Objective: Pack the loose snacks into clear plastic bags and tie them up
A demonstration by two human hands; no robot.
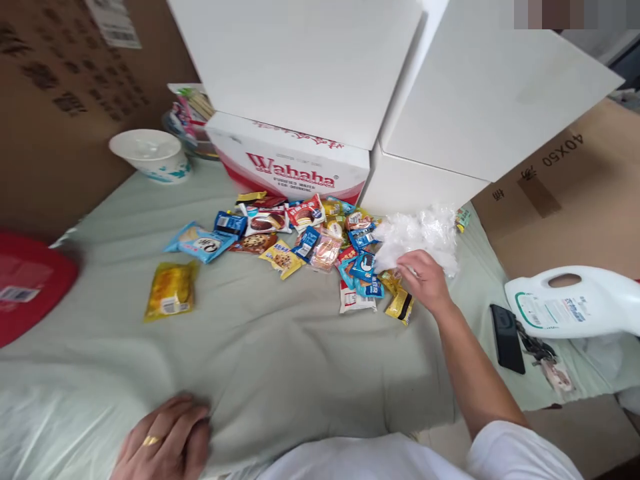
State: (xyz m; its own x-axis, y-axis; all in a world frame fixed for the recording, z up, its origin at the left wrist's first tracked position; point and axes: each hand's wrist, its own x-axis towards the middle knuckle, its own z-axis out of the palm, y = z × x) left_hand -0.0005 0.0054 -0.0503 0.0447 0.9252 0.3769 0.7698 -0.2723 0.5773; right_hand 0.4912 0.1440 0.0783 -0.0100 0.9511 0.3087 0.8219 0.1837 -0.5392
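Observation:
My right hand (pixel 425 279) reaches to the pile's right side, its fingertips pinched at the edge of a clear plastic bag (pixel 393 257). That bag lies in a crumpled heap of clear plastic bags (pixel 435 233). Just below the fingers is a yellow-and-black snack packet (pixel 400 307). A spread of small wrapped snacks (pixel 283 259) covers the cloth left of this hand. My left hand (pixel 165 437), with a gold ring, rests on the cloth at the front, fingers curled in and nothing visible in them. Beyond it lies a yellow snack packet (pixel 171 291), apart from the pile.
Behind the snacks stand a Wahaha carton (pixel 295 170) and large white boxes (pixel 310 60). At left are a paper cup (pixel 150 157) and a red object (pixel 35 287). A white jug (pixel 575 303), a black phone (pixel 507 339) and keys (pixel 537 347) lie at right. Cardboard boxes (pixel 565 193) flank the sides.

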